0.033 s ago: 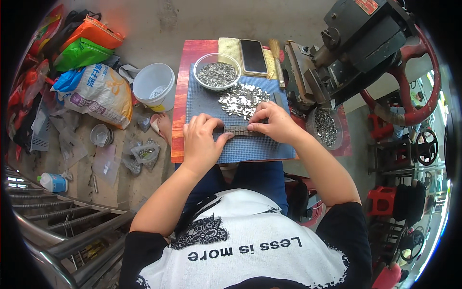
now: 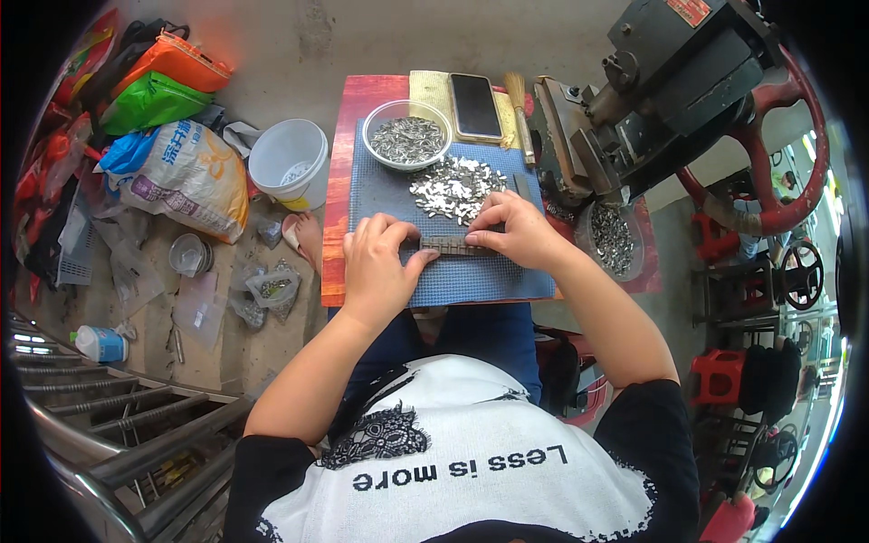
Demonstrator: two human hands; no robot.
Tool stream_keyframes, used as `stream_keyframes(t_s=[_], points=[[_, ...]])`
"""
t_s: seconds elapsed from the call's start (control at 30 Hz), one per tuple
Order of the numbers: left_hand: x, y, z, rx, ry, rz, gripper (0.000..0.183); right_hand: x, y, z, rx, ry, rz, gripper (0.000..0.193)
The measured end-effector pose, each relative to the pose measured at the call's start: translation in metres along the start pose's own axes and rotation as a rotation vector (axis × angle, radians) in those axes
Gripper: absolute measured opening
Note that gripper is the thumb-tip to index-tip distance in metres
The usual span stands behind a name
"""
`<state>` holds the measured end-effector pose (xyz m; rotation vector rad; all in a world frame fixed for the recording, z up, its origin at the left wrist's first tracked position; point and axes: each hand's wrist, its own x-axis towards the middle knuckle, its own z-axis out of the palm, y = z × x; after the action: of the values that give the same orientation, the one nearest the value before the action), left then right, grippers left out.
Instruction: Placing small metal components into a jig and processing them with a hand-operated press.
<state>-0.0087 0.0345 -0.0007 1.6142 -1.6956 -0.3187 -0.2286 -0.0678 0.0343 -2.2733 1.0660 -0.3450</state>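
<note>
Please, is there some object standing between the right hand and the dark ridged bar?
Nothing visible stands between them: the right hand has its fingers on the dark ridged bar. The left hand is at the other end. The pile of small pieces lies beyond the bar, not between.

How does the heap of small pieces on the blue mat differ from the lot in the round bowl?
The heap lies loose and spread out on the blue mat; the other pieces are gathered inside the round bowl. The heap looks largely white with some grey, while the other pieces look mostly silvery grey and dark. The heap lies nearer the right hand than the other pieces. Both are made up of many small pieces.
</note>
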Motion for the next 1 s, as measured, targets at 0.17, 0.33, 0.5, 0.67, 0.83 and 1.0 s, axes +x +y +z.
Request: stream_keyframes(t_s=[0.17, 0.33, 0.5, 0.67, 0.83, 1.0], points=[[0.001, -0.001, 0.001, -0.005, -0.01, 0.008, 0.025, 0.0, -0.004, 0.003, 0.015, 0.01, 0.023, 0.015], [0.001, -0.002, 0.002, -0.007, -0.009, 0.006, 0.025, -0.004, 0.0, 0.0, -0.067, 0.023, 0.0, 0.016], [0.002, 0.0, 0.0, -0.002, -0.014, -0.001, 0.026, -0.015, 0.009, -0.01, -0.029, 0.012, 0.058, 0.016], [0.002, -0.001, 0.001, -0.005, -0.017, -0.008, 0.026, -0.021, 0.013, -0.014, 0.011, 0.014, 0.066, 0.019], [0.001, -0.002, 0.0, -0.002, -0.005, -0.006, 0.026, -0.011, 0.0, -0.017, 0.268, 0.057, 0.235, 0.017], [0.003, 0.001, 0.0, -0.046, -0.001, 0.046, 0.025, 0.056, -0.033, -0.008, 0.371, 0.484, 0.091, 0.025]])
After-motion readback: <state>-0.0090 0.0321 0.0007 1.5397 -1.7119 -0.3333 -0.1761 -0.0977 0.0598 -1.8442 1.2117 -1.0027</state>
